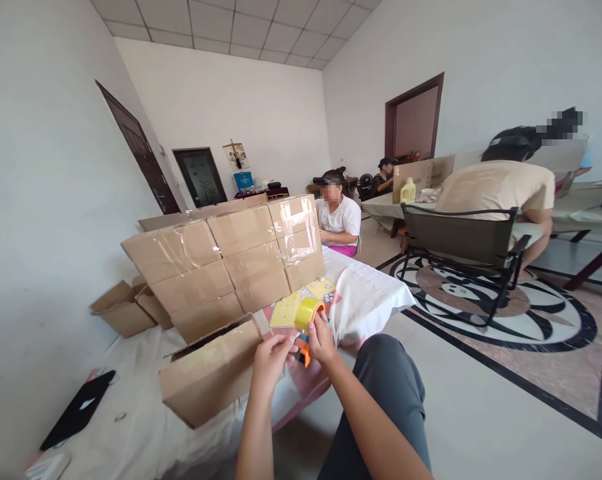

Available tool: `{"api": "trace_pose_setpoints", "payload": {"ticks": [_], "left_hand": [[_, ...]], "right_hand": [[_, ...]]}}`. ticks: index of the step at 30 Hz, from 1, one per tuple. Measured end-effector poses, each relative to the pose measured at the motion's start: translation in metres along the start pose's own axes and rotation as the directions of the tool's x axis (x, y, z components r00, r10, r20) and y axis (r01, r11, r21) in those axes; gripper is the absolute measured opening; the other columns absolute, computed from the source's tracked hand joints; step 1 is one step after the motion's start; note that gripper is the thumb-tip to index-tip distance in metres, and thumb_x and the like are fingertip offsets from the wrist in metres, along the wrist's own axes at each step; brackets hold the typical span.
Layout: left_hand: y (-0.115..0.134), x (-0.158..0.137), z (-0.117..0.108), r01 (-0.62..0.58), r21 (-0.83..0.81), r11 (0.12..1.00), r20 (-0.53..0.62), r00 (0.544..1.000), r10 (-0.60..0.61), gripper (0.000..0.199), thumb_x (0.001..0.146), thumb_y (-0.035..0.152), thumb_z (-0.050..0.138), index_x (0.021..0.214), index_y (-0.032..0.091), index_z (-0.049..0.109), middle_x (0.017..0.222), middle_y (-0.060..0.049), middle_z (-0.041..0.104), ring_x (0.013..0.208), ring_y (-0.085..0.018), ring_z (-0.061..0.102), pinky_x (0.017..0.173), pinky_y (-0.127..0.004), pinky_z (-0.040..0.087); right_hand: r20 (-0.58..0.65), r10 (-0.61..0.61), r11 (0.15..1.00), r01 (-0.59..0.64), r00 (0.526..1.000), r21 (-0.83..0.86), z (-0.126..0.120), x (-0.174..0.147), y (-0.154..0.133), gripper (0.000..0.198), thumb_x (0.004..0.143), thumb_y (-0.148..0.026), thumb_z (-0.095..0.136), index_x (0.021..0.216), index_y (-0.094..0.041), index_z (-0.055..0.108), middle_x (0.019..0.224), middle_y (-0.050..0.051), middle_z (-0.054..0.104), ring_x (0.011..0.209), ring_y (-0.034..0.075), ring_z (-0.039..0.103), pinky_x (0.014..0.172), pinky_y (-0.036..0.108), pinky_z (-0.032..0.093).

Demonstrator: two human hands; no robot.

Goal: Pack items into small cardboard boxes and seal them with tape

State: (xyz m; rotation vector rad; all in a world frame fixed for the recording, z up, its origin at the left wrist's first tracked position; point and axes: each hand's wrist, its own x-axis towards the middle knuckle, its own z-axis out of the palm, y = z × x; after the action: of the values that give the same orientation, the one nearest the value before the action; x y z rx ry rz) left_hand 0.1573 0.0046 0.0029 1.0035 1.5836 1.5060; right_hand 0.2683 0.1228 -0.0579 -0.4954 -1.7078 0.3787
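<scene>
My right hand (322, 338) is wrapped round a tape dispenser (305, 351) with blue and orange parts. On it sits a roll of yellow tape (309, 311), tilted upward. Close by on the left, my left hand (272, 360) has its thumb and fingers pinched together at the front of the dispenser; whatever is between the fingertips is too small to make out. An open cardboard box (213, 373) lies on the cloth-covered surface just left of my left hand. Behind it rises a stack of taped cardboard boxes (253, 257).
More open cartons (118, 308) stand at the left by the wall. A black flat object (78, 410) lies on the cloth (145, 410). Across the stack sits a person in a white shirt (343, 220). Another person sits on a chair (455, 243) at the right.
</scene>
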Motion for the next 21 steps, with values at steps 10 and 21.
{"api": "trace_pose_setpoints", "payload": {"ticks": [10,21], "left_hand": [[-0.009,-0.002,0.006,0.047,-0.076,0.996,0.041,0.998,-0.044,0.051,0.055,0.055,0.085,0.079,0.013,0.07,0.058,-0.003,0.065,0.047,-0.011,0.054,0.043,-0.021,0.038],[-0.014,-0.002,0.011,0.029,-0.136,0.99,0.043,0.999,-0.023,0.059,0.052,0.062,0.085,0.081,0.013,0.069,0.06,-0.006,0.067,0.049,-0.014,0.06,0.049,-0.024,0.046]], "right_hand": [[-0.07,0.022,1.0,-0.021,0.997,0.013,-0.003,0.0,0.0,0.032,0.103,-0.033,0.033,0.108,-0.022,0.062,0.1,0.01,0.066,0.094,0.028,0.058,0.084,0.043,0.048],[-0.066,0.086,0.995,-0.082,0.994,0.063,-0.006,0.001,0.002,0.031,0.104,-0.033,0.032,0.106,-0.022,0.06,0.1,0.01,0.065,0.095,0.027,0.057,0.085,0.042,0.047]]}}
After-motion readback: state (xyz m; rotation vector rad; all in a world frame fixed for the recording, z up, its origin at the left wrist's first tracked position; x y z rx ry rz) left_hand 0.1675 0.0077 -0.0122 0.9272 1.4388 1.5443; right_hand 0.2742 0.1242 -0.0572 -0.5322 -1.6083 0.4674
